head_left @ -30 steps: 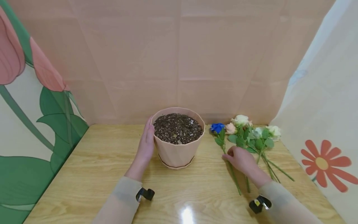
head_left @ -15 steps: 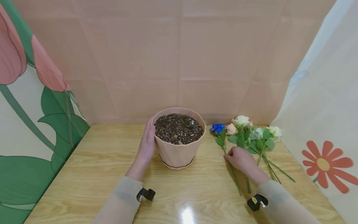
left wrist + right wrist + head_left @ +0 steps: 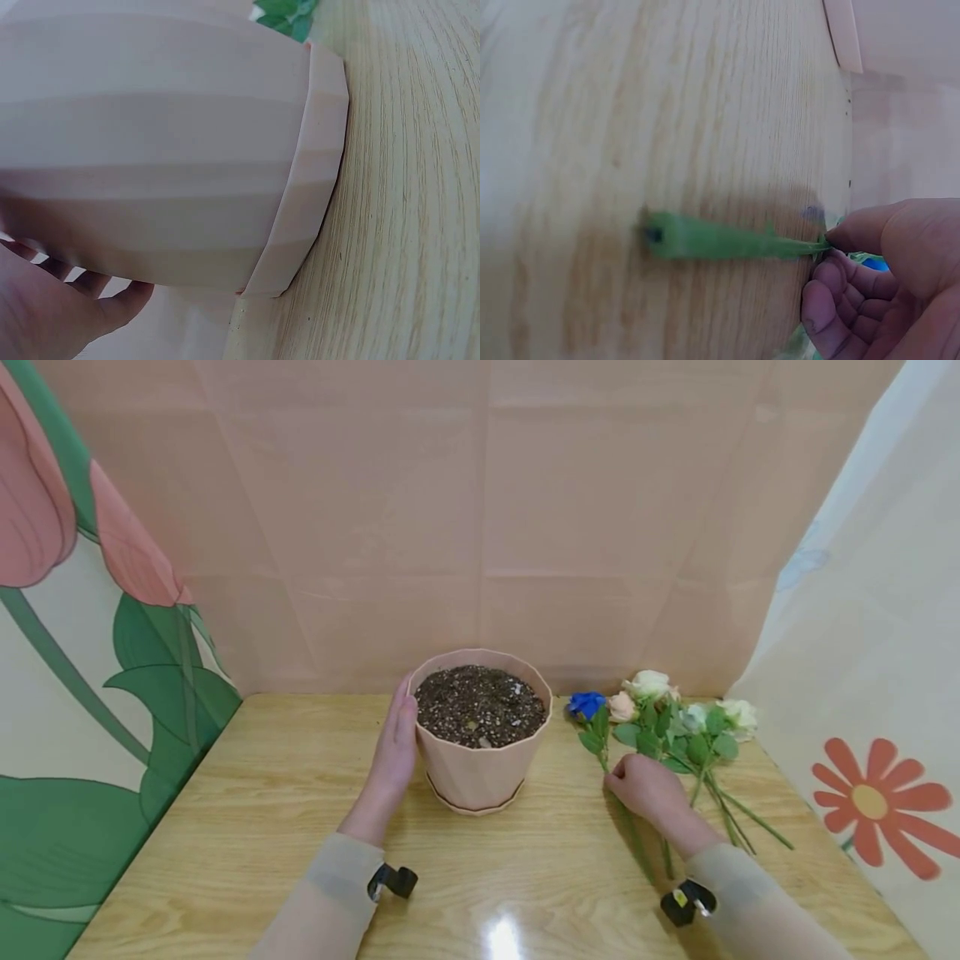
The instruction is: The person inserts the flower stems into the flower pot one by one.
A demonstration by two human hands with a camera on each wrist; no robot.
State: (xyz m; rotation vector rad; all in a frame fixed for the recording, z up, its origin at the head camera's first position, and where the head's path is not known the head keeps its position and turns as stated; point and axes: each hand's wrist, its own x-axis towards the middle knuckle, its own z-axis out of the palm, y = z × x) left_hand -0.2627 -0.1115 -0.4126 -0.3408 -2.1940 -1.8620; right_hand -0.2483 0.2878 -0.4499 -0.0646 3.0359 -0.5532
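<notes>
A pale pink flowerpot (image 3: 476, 772) full of dark soil (image 3: 480, 706) stands upright on its saucer (image 3: 300, 195). My left hand (image 3: 393, 743) rests against the pot's left side, fingers extended along the wall and partly hidden behind it. To the right of the pot, my right hand (image 3: 648, 787) pinches the green stem of a blue rose (image 3: 587, 705) between thumb and fingers. In the right wrist view the stem (image 3: 712, 238) sticks out from the fingertips, its cut end towards the camera. The blue bloom lies at the table's back edge.
White and pale pink roses (image 3: 647, 685) with leafy green stems lie in a loose bunch just right of the blue rose, partly under my right forearm. The wooden table (image 3: 300, 777) meets a pink backdrop (image 3: 480, 527) behind the pot.
The blue rose's stem end looks blurred and has shifted slightly to the right, with my right hand pinching it. My left hand stays against the pot.
</notes>
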